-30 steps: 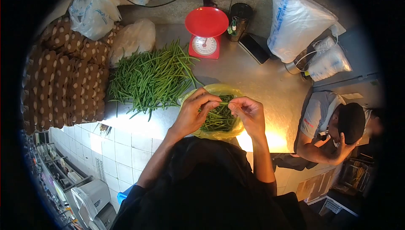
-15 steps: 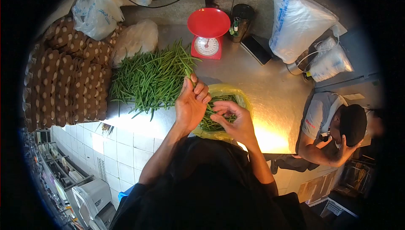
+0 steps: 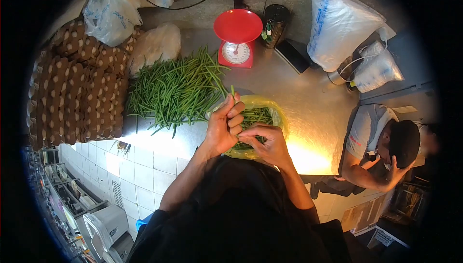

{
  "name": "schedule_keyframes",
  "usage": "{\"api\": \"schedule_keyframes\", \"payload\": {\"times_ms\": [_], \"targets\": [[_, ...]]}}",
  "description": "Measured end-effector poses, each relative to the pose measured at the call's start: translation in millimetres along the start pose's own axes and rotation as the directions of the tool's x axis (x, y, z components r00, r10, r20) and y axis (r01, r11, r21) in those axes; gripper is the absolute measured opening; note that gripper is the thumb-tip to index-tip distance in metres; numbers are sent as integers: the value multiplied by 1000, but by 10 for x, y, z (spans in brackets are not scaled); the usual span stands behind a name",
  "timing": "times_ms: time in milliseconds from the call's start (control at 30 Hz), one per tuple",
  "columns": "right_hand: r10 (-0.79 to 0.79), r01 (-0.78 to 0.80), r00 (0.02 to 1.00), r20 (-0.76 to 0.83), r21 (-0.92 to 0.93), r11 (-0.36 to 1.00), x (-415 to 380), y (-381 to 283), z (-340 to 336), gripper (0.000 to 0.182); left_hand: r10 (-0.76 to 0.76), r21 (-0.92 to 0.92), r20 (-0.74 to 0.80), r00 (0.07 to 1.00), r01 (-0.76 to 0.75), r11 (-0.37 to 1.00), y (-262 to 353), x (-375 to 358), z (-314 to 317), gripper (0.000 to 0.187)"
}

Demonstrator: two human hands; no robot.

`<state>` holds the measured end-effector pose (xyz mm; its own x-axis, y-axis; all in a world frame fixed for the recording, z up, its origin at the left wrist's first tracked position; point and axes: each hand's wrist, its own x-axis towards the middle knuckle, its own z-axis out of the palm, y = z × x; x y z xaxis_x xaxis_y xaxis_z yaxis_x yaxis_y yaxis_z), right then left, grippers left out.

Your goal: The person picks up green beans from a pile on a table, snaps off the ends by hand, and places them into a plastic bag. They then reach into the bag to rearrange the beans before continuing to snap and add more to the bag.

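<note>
My left hand (image 3: 223, 127) is closed around green beans (image 3: 232, 90), whose tips stick up past the thumb and forefinger. Close against its lower fingers, my right hand (image 3: 271, 145) pinches with thumb and forefinger at the lower end of the held beans; the exact spot is small and partly hidden. Below both hands, a yellow plastic bag (image 3: 281, 113) lies open with more beans (image 3: 258, 115) inside. A large loose pile of green beans (image 3: 173, 89) covers the steel table (image 3: 308, 104) to the left.
A red kitchen scale (image 3: 236, 53) stands behind the beans, with a dark cup (image 3: 276, 26) and a phone (image 3: 292, 56) to its right. Stacked egg trays (image 3: 74, 99) fill the left end. Plastic bags (image 3: 337, 29) lie back right. Another person (image 3: 371, 142) sits at the right.
My right hand has moved in to the left hand, its thumb and forefinger closing in a pinch. The left hand has come slightly down and right with the beans.
</note>
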<state>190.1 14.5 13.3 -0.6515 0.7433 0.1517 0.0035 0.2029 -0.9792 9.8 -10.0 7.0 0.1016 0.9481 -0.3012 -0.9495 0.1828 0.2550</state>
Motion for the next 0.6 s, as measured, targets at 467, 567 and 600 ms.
{"api": "schedule_keyframes", "payload": {"times_ms": [467,567,600], "targets": [[236,-284,959,-159,-494,822,-138,759,94,35,656,999,15,754,-45,29,819,293,-1152,31],[104,-214,974,-203,-656,724,-131,853,290,33,594,977,-23,804,143,-155,930,290,-1220,42],[113,-237,967,-227,-656,717,-129,853,341,33,563,931,-13,826,215,-294,934,284,-1193,45]]}}
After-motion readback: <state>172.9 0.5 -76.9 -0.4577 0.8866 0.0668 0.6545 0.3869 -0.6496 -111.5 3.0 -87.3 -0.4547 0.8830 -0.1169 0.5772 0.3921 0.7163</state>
